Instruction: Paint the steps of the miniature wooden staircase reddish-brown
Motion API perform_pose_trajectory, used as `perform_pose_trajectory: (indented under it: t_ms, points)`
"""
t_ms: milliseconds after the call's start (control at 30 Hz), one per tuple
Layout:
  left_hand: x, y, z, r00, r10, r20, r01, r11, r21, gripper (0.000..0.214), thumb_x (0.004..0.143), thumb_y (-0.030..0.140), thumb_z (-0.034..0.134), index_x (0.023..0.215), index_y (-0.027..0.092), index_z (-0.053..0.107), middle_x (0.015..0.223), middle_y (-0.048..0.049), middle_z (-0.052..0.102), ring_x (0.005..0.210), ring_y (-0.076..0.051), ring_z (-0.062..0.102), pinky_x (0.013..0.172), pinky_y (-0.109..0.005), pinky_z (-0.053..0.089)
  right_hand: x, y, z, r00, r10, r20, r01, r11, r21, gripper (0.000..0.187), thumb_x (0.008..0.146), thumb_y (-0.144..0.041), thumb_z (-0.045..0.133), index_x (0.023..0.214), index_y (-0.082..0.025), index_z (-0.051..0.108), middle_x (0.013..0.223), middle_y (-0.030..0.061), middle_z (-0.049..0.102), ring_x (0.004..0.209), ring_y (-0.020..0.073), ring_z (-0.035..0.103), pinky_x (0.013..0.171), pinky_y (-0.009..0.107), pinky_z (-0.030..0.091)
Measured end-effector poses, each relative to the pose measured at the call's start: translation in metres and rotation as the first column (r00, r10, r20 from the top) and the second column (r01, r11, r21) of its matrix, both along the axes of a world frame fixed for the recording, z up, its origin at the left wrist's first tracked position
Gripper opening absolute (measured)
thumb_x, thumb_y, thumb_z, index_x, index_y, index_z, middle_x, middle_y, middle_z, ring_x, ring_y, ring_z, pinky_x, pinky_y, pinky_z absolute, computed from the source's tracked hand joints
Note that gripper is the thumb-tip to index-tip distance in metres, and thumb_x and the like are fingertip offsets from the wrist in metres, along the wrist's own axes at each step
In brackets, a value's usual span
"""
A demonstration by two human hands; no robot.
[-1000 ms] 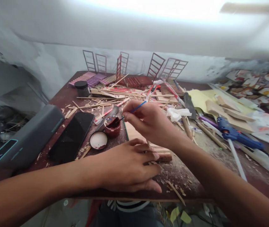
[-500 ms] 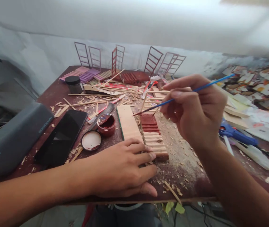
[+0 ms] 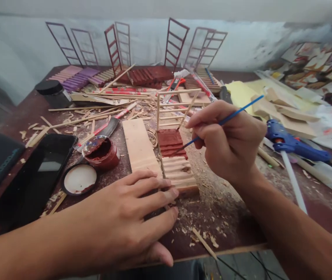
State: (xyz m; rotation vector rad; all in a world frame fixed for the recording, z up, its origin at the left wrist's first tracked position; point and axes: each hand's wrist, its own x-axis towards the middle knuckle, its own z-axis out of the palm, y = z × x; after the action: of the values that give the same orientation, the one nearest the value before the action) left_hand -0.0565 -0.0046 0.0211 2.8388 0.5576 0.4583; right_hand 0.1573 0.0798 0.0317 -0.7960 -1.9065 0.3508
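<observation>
The right hand point(image 3: 230, 142) pinches a thin blue paintbrush point(image 3: 241, 109) between thumb and fingers, the other fingers curled in; its dark tip slants down and leftward onto the ridged wooden piece point(image 3: 178, 167), at the edge of the painted part. A second ago that tip was in the jar of red paint, and half a second ago it was in the air; now it has come down to the wood. The left hand point(image 3: 142, 217) has stayed palm down, its fingers slightly spread and its fingertips at the piece's near left edge; I cannot tell how hard they press. The piece lies on the table just ahead of the left hand, its far part coated wet-looking dark red, its near part bare, pale and wavy, with a dark knot-like mark. Its long axis runs away from the person, the far end leaning a little left, while the ridges cross it. At that far end a pale, unpainted ladder-like frame point(image 3: 170, 118) rises upright. Along its left side lies a flat pale board point(image 3: 139, 144), roughly parallel. Farther left stand the open paint jar point(image 3: 107, 158) and, nearer, its lid point(image 3: 80, 179), white inside up.
</observation>
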Motion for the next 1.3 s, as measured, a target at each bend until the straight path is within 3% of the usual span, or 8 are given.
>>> perform_pose_trajectory:
  t_ms: [333,600,900,1133,1300]
  points:
    - [0.002,0.002,0.003,1.000,-0.013,-0.018,0.013,1.000,-0.003,0.050,0.098,0.052,0.047,0.120,0.010,0.063,0.134,-0.0118,0.060,0.122,-0.031,0.056,0.111,-0.049,0.041,0.002,-0.001,0.005,0.993,-0.065,0.100,0.058,0.996,0.071,0.021,0.084,-0.011,0.052,0.074,-0.026,0.062,0.056,-0.0030,0.057,0.047,0.0121,0.050,0.053,0.030,0.046]
    - [0.000,0.001,0.001,1.000,-0.004,0.006,0.004,1.000,0.001,0.049,0.098,0.051,0.048,0.121,0.011,0.061,0.134,-0.0117,0.059,0.123,-0.029,0.055,0.111,-0.048,0.041,-0.005,-0.005,0.001,0.993,0.067,0.093,-0.066,0.998,-0.016,0.019,0.083,-0.008,0.050,0.078,-0.021,0.063,0.066,-0.0029,0.063,0.054,0.0088,0.054,0.058,0.026,0.046]
    - [0.002,0.001,0.003,1.000,-0.005,-0.007,0.005,1.000,-0.002,0.048,0.098,0.051,0.047,0.120,0.010,0.062,0.134,-0.0118,0.060,0.123,-0.030,0.055,0.110,-0.049,0.042,-0.005,0.002,-0.004,0.997,0.071,0.037,-0.077,0.977,0.199,0.022,0.081,-0.007,0.050,0.079,-0.022,0.066,0.063,-0.0044,0.063,0.050,0.0087,0.052,0.054,0.025,0.046]
    - [0.001,0.001,0.001,1.000,0.003,-0.013,-0.003,1.000,0.004,0.050,0.098,0.051,0.047,0.121,0.010,0.062,0.133,-0.0116,0.060,0.124,-0.030,0.054,0.111,-0.049,0.041,-0.007,-0.001,-0.004,0.995,0.098,0.004,-0.098,0.987,0.128,0.022,0.078,-0.007,0.051,0.079,-0.023,0.067,0.061,-0.0051,0.063,0.049,0.0086,0.053,0.052,0.025,0.045]
    - [0.002,0.002,0.001,1.000,-0.004,-0.020,0.004,1.000,-0.002,0.049,0.098,0.051,0.048,0.122,0.010,0.061,0.135,-0.0127,0.058,0.125,-0.031,0.053,0.110,-0.049,0.042,-0.005,0.001,-0.003,0.994,0.105,0.025,-0.107,0.983,0.150,0.022,0.079,-0.005,0.051,0.079,-0.021,0.067,0.067,-0.0040,0.066,0.053,0.0087,0.057,0.056,0.026,0.047]
